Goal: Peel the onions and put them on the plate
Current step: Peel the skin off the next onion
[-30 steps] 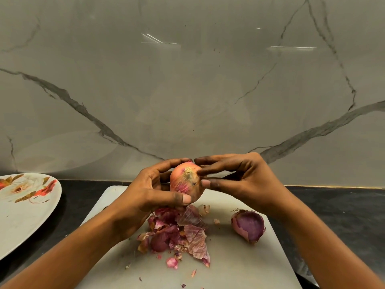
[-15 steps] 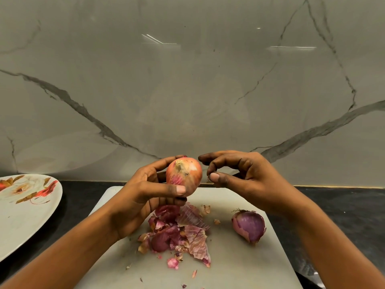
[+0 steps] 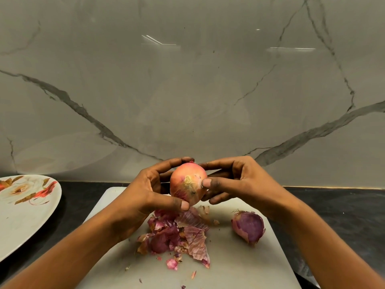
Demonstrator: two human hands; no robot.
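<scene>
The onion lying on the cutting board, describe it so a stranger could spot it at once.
Find the pale cutting board on the dark counter. On its right side, apart from the pile of peels, lies a purple onion. Unlike the orange-pink onion held above, it is dark and untouched.

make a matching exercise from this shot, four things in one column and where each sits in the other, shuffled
1 pale onion
2 purple onion
3 onion skins
4 plate

A lying on the cutting board, right side
B far left on the dark counter
C held by left hand and right hand
D heaped mid-board

Pairs: 1-C, 2-A, 3-D, 4-B
</scene>
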